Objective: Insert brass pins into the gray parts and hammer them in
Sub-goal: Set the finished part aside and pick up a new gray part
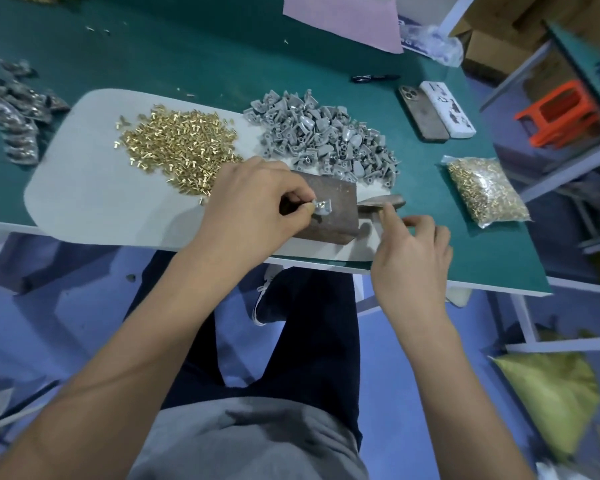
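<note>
Gray part [321,206] with a brass pin sits on the metal block [329,211], pinched by the left hand [253,209]. Hammer [381,201] lies just right, nearest the loose, empty right hand [411,254].

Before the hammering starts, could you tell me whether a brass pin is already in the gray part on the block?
In: a brass pin shows in the gray part, which the left hand pinches on the metal block.

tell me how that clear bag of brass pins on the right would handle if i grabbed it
The bag of brass pins looks packed full, so probably heavy for its size. Its thin clear plastic would likely sag and shift as the loose pins settle. Lying flat, it seems unlikely to roll.
</note>
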`<state>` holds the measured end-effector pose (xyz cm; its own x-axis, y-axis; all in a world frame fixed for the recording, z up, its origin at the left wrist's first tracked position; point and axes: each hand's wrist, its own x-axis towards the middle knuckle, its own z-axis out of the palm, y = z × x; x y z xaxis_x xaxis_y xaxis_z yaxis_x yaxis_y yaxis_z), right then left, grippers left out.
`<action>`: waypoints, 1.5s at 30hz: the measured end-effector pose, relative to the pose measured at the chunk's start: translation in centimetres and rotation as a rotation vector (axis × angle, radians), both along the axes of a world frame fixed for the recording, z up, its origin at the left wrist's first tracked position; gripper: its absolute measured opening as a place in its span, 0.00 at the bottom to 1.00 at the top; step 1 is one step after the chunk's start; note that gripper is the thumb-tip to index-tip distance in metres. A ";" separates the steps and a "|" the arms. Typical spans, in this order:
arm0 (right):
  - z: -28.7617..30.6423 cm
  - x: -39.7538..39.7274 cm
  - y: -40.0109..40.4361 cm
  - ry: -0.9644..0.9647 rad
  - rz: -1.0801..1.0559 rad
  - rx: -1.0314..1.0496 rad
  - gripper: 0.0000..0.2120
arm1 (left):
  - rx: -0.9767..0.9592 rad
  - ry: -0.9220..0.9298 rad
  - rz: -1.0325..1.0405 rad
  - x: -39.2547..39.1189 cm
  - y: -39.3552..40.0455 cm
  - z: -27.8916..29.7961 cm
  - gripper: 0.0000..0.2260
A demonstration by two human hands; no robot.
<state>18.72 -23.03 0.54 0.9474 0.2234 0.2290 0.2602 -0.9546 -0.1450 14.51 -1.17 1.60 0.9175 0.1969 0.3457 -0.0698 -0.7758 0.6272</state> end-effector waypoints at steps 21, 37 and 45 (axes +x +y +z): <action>1.9 -1.6 26.0 0.222 0.853 0.276 0.05 | -0.007 0.058 0.530 -10.5 15.1 -1.2 0.04; -0.6 -2.6 33.8 0.305 0.852 0.254 0.04 | -0.136 0.104 0.723 -11.2 20.2 -3.8 0.06; 0.1 -1.4 32.2 0.330 0.793 0.396 0.03 | -0.127 0.068 0.746 -11.0 19.7 -2.7 0.04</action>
<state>17.35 9.19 0.68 0.5834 0.7934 0.1736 0.6999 -0.3826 -0.6031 3.55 18.50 -1.12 0.5442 0.8079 0.2262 0.4872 -0.5238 0.6987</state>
